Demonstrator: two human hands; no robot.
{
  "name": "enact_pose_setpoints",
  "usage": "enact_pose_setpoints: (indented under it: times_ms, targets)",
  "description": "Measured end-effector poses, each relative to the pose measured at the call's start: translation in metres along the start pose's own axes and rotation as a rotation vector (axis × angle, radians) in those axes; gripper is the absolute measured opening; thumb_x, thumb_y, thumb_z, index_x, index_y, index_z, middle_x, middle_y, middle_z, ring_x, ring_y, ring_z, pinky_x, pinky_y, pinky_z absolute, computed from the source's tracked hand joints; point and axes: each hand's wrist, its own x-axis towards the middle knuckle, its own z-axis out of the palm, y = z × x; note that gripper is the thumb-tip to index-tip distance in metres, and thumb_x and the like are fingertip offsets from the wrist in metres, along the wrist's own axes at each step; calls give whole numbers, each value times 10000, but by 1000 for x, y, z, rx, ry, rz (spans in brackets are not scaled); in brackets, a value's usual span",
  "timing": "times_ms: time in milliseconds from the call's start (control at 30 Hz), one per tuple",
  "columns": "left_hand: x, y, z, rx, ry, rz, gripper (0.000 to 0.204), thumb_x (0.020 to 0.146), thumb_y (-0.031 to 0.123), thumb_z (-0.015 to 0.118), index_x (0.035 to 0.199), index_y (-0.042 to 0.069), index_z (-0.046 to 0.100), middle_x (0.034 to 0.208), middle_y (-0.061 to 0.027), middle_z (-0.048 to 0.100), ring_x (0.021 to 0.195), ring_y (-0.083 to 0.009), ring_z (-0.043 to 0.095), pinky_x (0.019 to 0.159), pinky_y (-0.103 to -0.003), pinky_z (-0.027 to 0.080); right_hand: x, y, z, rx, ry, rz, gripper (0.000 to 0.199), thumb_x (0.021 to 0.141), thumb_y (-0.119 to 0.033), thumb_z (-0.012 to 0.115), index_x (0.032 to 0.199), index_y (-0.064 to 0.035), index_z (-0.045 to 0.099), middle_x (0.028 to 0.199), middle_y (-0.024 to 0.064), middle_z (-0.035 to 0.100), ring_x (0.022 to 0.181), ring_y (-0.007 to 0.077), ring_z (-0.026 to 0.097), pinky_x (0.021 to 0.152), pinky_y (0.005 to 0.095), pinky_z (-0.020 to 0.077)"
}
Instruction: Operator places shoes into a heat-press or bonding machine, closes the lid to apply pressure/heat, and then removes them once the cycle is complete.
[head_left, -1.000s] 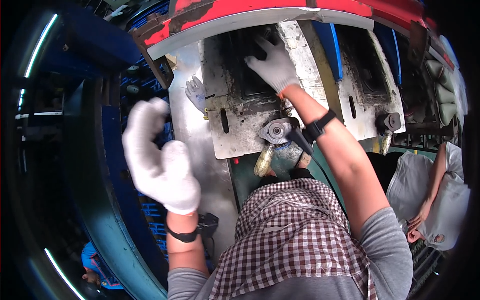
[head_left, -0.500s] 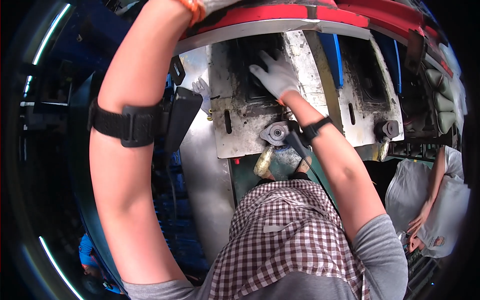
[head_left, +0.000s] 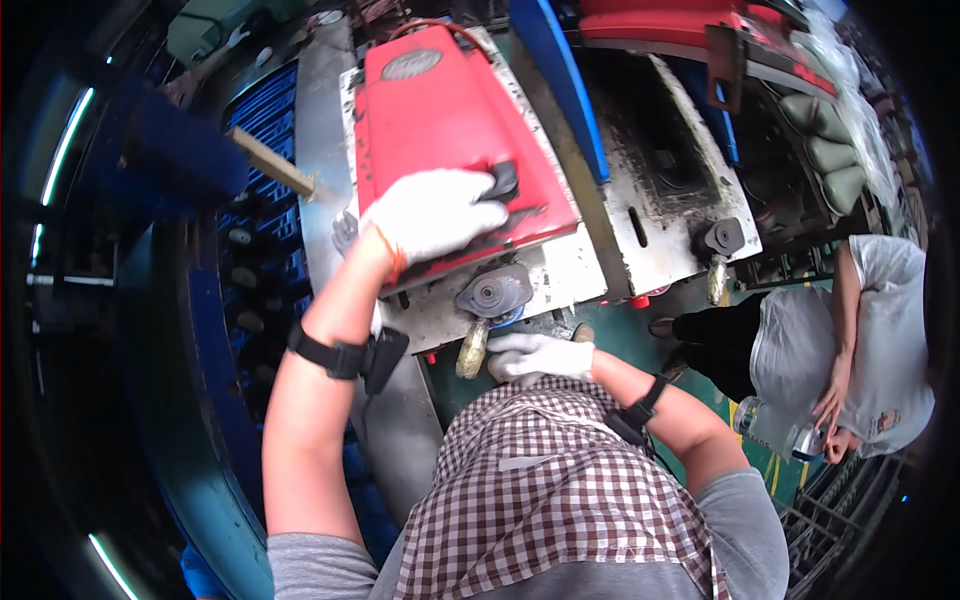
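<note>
A red hinged cover (head_left: 440, 120) lies down over the pale metal plate (head_left: 570, 265) of the machine before me. My left hand (head_left: 435, 215), in a white glove, is closed on the black handle (head_left: 503, 180) near the cover's front edge; some blur hides the exact grip. At the plate's front sits a grey metal knob (head_left: 492, 292) with a lever handle (head_left: 472, 348) wrapped in yellowish film. My right hand (head_left: 540, 357), also gloved in white, is just right of this handle, in front of my apron. Its fingers stretch toward the handle and look empty.
A second machine plate (head_left: 670, 230) with a dark hollow stands to the right, past a blue upright panel (head_left: 560, 85). A co-worker (head_left: 850, 340) holds a clear bottle (head_left: 765, 425) at the right. A wooden bar (head_left: 270, 160) juts out at the left.
The red cover has come down onto the plate with my left hand. My right hand has drawn back from the dark hollow toward the wrapped lever handle. My view has shifted.
</note>
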Motion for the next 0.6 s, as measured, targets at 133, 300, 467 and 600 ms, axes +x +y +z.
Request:
enact_pose_setpoints:
  times_ms: [133,300,467,600]
  targets:
    - [0,-13,62,160,87,18,369,980,455,550,1029,111,674,934,-191,736,887,-398,712,804,-512,547,38,-5,20,561,-270,-3,691,1035,-376,619,1606,-120,327,1576,134,465,1430,331,454,1110,561,416]
    - [9,-19,95,172,96,-86,358,967,447,600,1009,103,693,902,-221,716,885,-409,704,787,-520,543,58,2,29,827,-360,2,321,1037,-350,590,1274,-135,612,1224,105,703,1235,304,627,1097,590,414]
    - [7,-16,95,229,127,-59,368,969,482,594,1016,134,702,867,-201,731,849,-402,718,768,-530,554,38,-12,27,658,-220,158,188,986,-314,638,882,-162,601,814,13,649,748,201,607,888,463,510]
    - [10,-16,98,265,118,-118,384,934,486,618,1077,145,720,890,-226,732,865,-415,717,790,-536,552,-33,-15,-25,459,61,78,161,949,-283,681,902,-152,600,681,-50,543,546,106,499,604,342,498]
